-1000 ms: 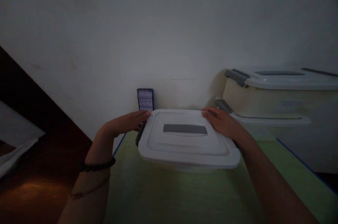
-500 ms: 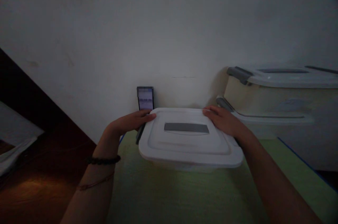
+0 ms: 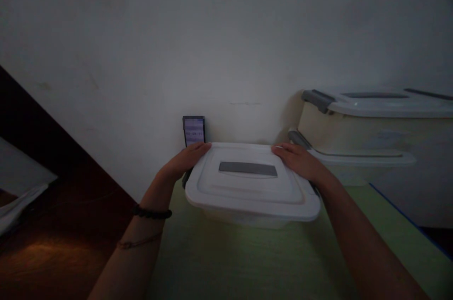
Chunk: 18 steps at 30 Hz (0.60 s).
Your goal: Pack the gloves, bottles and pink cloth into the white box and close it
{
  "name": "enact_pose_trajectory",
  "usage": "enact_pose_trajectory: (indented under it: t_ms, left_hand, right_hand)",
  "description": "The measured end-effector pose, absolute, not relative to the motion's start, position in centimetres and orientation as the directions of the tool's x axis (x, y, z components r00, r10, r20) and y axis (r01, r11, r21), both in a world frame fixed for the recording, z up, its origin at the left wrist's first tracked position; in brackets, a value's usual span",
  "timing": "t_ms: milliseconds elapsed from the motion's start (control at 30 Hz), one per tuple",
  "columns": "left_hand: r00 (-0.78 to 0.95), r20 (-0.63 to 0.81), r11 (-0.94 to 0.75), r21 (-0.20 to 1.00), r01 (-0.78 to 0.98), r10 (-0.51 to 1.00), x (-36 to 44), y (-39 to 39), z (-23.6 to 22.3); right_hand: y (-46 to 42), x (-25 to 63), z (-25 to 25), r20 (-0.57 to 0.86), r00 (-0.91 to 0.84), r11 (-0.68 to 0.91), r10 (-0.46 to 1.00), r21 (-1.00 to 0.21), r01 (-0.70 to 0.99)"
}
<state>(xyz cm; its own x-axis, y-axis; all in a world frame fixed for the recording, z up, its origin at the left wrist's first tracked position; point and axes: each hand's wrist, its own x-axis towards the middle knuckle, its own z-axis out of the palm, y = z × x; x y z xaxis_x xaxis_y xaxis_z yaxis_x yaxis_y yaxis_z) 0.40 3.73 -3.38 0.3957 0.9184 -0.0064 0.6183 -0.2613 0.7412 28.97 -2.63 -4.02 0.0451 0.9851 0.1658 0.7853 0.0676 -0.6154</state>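
Observation:
A storage box (image 3: 247, 198) with a white lid and a grey strip handle (image 3: 247, 169) is in front of me over the green surface. My left hand (image 3: 184, 161) grips its far left corner, thumb along the lid's rim and other fingers mostly hidden past the edge. At the far right corner, my right hand (image 3: 297, 161) holds the rim in the same manner, fingers curled over. Grey side latches show partly beneath both hands. The lid sits on the box, and its contents cannot be made out.
A phone (image 3: 194, 131) with a lit screen leans against the wall behind the box. To the right, two larger lidded bins (image 3: 354, 135) with grey latches are stacked. The green tabletop (image 3: 247, 262) has a blue edge; dark reddish floor (image 3: 63, 224) lies at left.
My left hand has moved right and closer onto the lid's far left corner. The box has shifted slightly, its near right corner now a little farther left. My right hand keeps its place.

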Motion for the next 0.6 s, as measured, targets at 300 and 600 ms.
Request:
enact_pose_trajectory:
  t_ms: [300,600]
  left_hand:
    - [0.311,-0.040,-0.171,0.765,0.621,0.950,0.59,3.75,-3.65]
    - [0.350,-0.060,-0.191,0.746,0.638,0.935,0.41,3.88,-3.46]
  right_hand:
    - [-2.85,28.63,-3.58,0.112,0.128,-0.032,0.985,-0.620,0.784]
    - [-2.94,28.51,-3.50,0.104,0.159,-0.061,0.982,-0.622,0.781]
